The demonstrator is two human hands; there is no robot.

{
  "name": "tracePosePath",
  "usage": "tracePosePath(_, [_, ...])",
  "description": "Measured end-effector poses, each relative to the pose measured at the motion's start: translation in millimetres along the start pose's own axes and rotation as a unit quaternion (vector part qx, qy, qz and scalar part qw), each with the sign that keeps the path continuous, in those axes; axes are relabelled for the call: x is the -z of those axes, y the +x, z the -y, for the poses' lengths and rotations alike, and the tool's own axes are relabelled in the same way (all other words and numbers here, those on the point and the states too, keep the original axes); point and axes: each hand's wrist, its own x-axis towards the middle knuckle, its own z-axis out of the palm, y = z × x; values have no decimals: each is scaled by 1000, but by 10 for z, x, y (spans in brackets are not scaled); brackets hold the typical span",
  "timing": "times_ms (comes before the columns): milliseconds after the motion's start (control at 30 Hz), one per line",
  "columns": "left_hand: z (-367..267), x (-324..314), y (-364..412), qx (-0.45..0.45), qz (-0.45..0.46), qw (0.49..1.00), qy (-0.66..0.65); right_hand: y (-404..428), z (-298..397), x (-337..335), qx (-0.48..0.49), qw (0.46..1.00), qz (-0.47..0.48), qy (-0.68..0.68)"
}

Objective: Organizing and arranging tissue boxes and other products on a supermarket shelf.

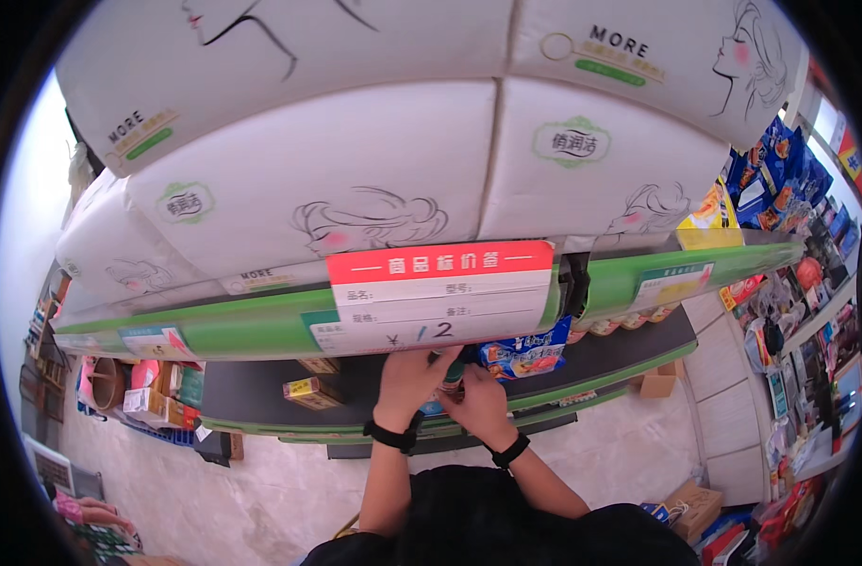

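Observation:
My left hand [411, 385] and my right hand [482, 403] meet low at a dark shelf, just below the green edge of the shelf above. Between them is a small container with a dark green top [451, 375]; both hands touch it, and its upper part is partly hidden. A black band is on each wrist. Beside my right hand a blue snack packet [526, 354] lies on the lower shelf. Left of my left hand stands a small yellow and brown box [312, 393], with a similar box behind it.
White tissue packs [318, 163] fill the upper shelf close to me. A red and white price card [441, 301] hangs on its green edge [247, 329]. Jars [604, 325] stand at the lower shelf's right. A cardboard box [696, 506] is on the floor; a person's legs [95, 511] show at lower left.

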Motion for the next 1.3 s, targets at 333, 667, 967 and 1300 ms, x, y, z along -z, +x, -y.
tracePosePath(333, [801,184,104,-50,-236,968,66,15,-40,-5,21,999,-32,-5])
tracePosePath(667, [1160,-82,270,-150,-240,926,251,5,-30,-29,21,999,-48,-6])
tracePosePath(967, [968,-67,437,-169,-244,922,248,-9,-47,-42,22,998,-57,-16])
tracePosePath(1300, [976,-64,531,-154,-169,961,157,-6,-14,-36,5,999,-45,-5])
